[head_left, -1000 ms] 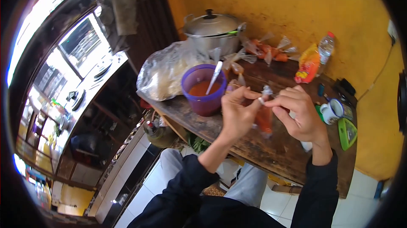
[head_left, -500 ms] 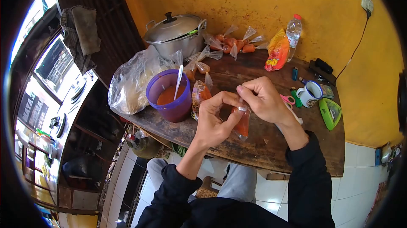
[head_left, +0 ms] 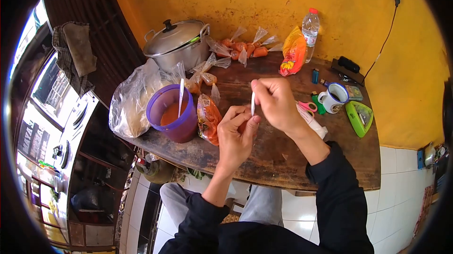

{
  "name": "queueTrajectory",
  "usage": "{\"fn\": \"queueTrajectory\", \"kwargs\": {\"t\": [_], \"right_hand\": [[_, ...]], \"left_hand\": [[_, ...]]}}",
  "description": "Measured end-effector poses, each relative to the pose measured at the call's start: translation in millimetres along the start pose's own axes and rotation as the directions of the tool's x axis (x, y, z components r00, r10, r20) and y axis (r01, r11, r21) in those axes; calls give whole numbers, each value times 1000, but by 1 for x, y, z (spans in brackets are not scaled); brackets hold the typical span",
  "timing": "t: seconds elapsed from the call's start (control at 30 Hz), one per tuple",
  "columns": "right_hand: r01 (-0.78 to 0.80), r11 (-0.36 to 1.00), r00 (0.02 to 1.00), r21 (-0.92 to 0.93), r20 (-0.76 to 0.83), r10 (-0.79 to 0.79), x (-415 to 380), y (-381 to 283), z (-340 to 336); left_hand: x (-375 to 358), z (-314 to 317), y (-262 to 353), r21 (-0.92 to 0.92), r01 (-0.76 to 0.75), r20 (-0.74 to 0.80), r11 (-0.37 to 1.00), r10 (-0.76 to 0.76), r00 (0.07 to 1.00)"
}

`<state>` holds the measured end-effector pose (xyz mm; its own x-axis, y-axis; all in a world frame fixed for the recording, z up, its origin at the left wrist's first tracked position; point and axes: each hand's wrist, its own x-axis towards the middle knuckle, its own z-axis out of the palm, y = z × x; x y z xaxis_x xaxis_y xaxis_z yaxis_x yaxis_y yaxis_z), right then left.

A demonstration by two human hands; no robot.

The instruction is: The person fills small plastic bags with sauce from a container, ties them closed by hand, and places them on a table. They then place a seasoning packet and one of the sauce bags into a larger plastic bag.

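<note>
Between my hands is a small clear plastic bag of orange-red sauce (head_left: 243,127), mostly hidden behind the left fingers. My left hand (head_left: 234,133) is closed round the bag's neck, thumb against fingertips. Just above and to the right, my right hand (head_left: 276,103) pinches the upper end of a narrow white strip (head_left: 253,104), which runs taut down to the left fingertips. Left of the hands lies an orange printed packet (head_left: 209,119). Beyond it stands a purple tub (head_left: 185,124) of orange-red sauce with a spoon (head_left: 181,96) leaning in it.
Tied bags of orange sauce (head_left: 239,46) lie along the wall beside a lidded pot (head_left: 177,48). A large clear bag (head_left: 134,100) sits at the left edge. To the right are pink scissors (head_left: 309,106), a mug (head_left: 333,99), a green container (head_left: 359,118) and a water bottle (head_left: 310,29).
My right hand has moved up and slightly left, drawing the white strip out straight. My left hand stays on the bag, now covering most of it. The whole view has shifted a little.
</note>
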<state>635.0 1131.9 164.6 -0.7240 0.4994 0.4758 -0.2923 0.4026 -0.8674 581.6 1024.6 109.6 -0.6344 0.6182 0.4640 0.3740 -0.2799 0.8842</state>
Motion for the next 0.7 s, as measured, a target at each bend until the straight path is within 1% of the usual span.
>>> {"fn": "queueTrajectory", "kwargs": {"t": [0.03, 0.07, 0.1, 0.13, 0.17, 0.2, 0.23, 0.27, 0.33, 0.37, 0.4, 0.43, 0.47, 0.5, 0.53, 0.57, 0.6, 0.63, 0.67, 0.7], "right_hand": [[-60, 987, 998, 151, -25, 64, 3, 6, 1], [-112, 940, 988, 323, -67, 140, 3, 9, 2], [-182, 872, 966, 455, -80, 244, 4, 8, 0], [-240, 781, 935, 576, -78, 345, 5, 4, -2], [-253, 727, 918, 639, -80, 389, 5, 5, -5], [-253, 730, 918, 635, -80, 388, 6, 6, -7], [-275, 693, 896, 666, -84, 436, 7, 7, -9], [-295, 654, 871, 696, -85, 483, 8, 6, -10], [-303, 685, 862, 663, -117, 493, 11, 6, -14], [-323, 767, 925, 555, 12, 381, 16, 11, -24], [-314, 841, 949, 440, 157, 272, 21, 14, -35], [-373, 850, 911, 372, 319, 260, 26, 8, -48], [-372, 853, 910, 367, 324, 258, 26, 5, -48], [-348, 903, 910, 251, 322, 261, 23, 1, -46], [-317, 939, 911, 136, 317, 262, 21, -1, -44], [-218, 974, 873, 67, 460, 163, 20, -1, -43], [-230, 972, 856, 51, 485, 177, 15, 4, -37], [45, 998, 865, -38, 502, -20, 12, 10, -32], [317, 941, 820, -120, 534, -208, 11, 13, -29], [317, 940, 820, -123, 534, -206, 10, 13, -27]], "left_hand": [[0, 6, 0, -17, -40, -43, 999, 39, 998], [1, 10, 1, -34, -83, -88, 996, 79, 993], [2, 12, 6, 0, -90, -54, 996, 90, 994], [3, 15, 4, -5, -89, -54, 996, 88, 995], [4, 19, 0, 39, -123, -50, 992, 125, 991], [5, 21, -1, 84, -158, -43, 984, 162, 986], [4, 21, 3, 59, -73, -15, 996, 74, 997], [5, 21, 8, 55, -75, -16, 996, 76, 997], [8, 20, 13, -105, 88, 58, 991, -82, 995], [10, 17, 4, -112, 85, 53, 990, -79, 995], [12, 13, -11, -198, 25, 66, 980, -13, 998], [17, 10, -14, -281, -36, 73, 959, 59, 996], [18, 6, -16, -284, -41, 65, 958, 62, 996], [18, 1, -16, -486, 85, 104, 870, -39, 994], [18, -2, -14, -655, 207, 166, 727, -128, 978], [19, -2, -13, -703, 201, 143, 682, -141, 980], [21, -1, -12, -701, 199, 141, 685, -140, 980], [24, 0, -12, -705, 178, 96, 687, -157, 983], [26, 2, -11, -709, 159, 52, 687, -174, 983], [27, 8, -10, -601, 112, -11, 792, -148, 989]]}}
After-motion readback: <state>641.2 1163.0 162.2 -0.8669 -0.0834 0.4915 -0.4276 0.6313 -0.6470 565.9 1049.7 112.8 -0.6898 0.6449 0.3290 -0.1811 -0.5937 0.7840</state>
